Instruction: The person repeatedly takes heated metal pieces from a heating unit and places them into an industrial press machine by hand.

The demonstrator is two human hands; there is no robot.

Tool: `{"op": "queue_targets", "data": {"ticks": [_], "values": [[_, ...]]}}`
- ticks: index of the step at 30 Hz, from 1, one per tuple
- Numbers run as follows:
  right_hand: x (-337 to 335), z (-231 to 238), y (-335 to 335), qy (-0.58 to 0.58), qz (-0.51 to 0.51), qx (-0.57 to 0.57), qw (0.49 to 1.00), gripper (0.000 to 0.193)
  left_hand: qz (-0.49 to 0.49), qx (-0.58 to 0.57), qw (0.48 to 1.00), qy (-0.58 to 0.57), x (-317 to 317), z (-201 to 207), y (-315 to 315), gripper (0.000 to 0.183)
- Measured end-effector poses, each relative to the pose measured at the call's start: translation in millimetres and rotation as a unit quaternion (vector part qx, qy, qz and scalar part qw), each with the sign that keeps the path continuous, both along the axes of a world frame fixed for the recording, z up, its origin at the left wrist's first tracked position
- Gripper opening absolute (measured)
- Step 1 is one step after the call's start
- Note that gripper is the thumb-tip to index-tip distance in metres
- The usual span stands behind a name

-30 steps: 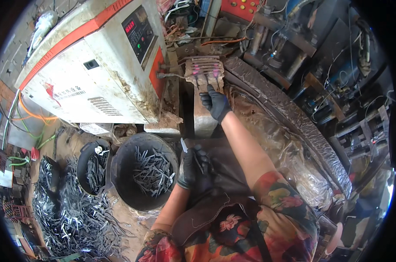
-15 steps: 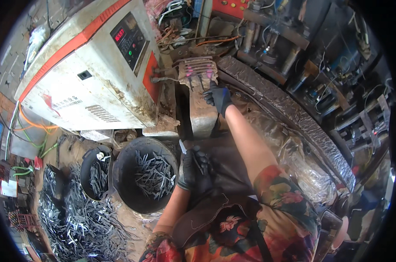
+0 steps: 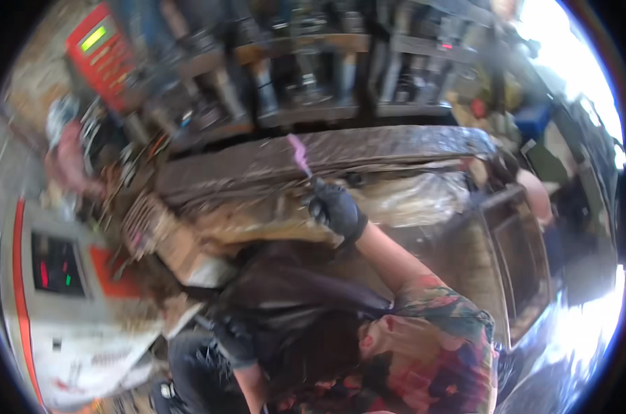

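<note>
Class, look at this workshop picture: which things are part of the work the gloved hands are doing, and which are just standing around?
In the work:
- right hand, black-gloved, gripping a thin rod with a pink tip
- left hand, black-gloved, low by the dark apron; what it holds is blurred

Standing around:
- grey machine with an orange stripe
- red control box
- plastic-covered bench
</note>
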State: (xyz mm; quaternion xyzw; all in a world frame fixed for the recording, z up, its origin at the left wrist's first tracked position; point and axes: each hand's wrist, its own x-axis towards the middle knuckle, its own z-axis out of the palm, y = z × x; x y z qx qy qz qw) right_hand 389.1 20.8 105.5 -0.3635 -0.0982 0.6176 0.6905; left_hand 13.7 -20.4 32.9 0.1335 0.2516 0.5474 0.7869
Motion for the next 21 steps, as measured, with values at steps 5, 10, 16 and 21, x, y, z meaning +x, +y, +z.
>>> {"op": "queue_targets", "data": {"ticks": [5, 10, 16, 21], "values": [[201, 3, -37, -0.239, -0.246, -0.008, 0.939, 0.042, -0.031, -0.027, 0.995, 0.086, 28, 3, 14, 0.016], [315, 21, -14, -0.25, -0.316, 0.021, 0.915, 0.035, -0.041, -0.044, 0.996, 0.069, 38, 4, 20, 0.015], [347, 10, 28, -0.237, -0.356, -0.049, 0.902, 0.02, 0.001, -0.048, 0.992, 0.117, 37, 2, 23, 0.013], [379, -9, 31, -0.268, -0.378, -0.043, 0.885, 0.021, -0.006, -0.06, 0.992, 0.112, 41, 2, 26, 0.012]]}}
